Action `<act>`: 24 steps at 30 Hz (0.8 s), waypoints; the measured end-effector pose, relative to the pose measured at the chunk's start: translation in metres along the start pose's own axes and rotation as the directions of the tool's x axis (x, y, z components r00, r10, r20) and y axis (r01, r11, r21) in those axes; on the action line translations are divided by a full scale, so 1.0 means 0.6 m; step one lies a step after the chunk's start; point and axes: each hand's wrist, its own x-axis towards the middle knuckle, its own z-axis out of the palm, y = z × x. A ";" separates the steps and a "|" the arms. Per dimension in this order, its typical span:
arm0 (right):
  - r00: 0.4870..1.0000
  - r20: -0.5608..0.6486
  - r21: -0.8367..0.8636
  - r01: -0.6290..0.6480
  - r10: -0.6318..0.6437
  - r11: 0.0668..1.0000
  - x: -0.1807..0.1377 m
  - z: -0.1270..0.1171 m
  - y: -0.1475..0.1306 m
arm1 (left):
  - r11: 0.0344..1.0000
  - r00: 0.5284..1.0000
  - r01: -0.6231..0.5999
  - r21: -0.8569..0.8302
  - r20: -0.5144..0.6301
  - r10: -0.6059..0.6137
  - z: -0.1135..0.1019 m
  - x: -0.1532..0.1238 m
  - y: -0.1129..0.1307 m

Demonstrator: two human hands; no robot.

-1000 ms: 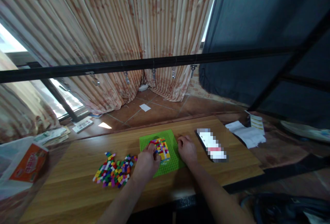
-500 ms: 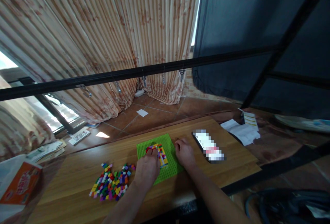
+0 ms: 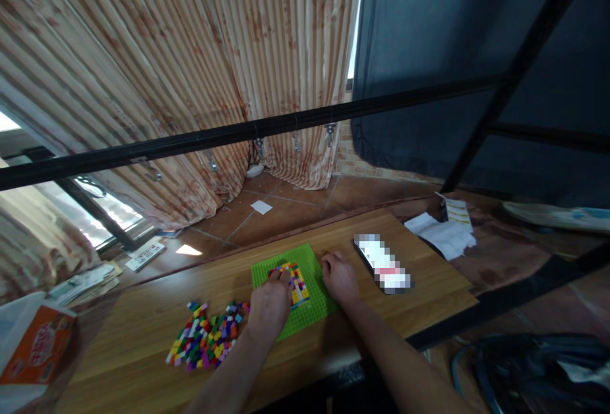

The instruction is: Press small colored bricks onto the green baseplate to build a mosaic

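A green studded baseplate [image 3: 305,322] lies on the wooden table, with a block of small multicoloured bricks [image 3: 298,287] built up near its middle. My left hand [image 3: 271,303] is over the left part of these bricks, fingers bent down and pressed together. Whatever its fingertips may hold is hidden beneath them. At the plate's right edge rests my right hand [image 3: 340,279], curled closed, and no object shows in it. A heap of loose bricks [image 3: 204,341] in many colours spreads on the table left of the baseplate.
A phone [image 3: 384,263] with a lit, blurred screen lies on the wooden table [image 3: 138,319], right of my right hand. Crumpled white paper [image 3: 443,236] is beyond the table's right end. At far left stands an orange box [image 3: 38,344]. A dark rail [image 3: 200,142] crosses in front of the curtains.
The whole view has shifted slightly. My left hand stays over the built bricks, having moved a little, and my right hand keeps its place by the plate's edge.
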 end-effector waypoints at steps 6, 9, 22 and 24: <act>1.000 0.003 0.010 -0.002 0.002 1.000 -0.001 -0.001 0.000 | 0.995 0.998 -0.051 -0.089 -0.027 0.049 -0.002 -0.001 -0.010; 1.000 0.009 0.023 0.004 -0.004 1.000 0.000 -0.001 0.002 | 0.991 0.997 -0.077 -0.108 -0.029 0.074 0.000 -0.001 -0.015; 1.000 -0.001 -0.002 0.008 -0.008 1.000 -0.001 0.002 0.006 | 0.993 0.997 -0.078 -0.086 -0.026 0.076 0.005 0.005 -0.014; 1.000 0.005 -0.004 0.011 -0.011 1.000 -0.001 0.002 0.007 | 0.993 0.996 -0.089 -0.083 -0.022 0.088 0.002 0.005 -0.015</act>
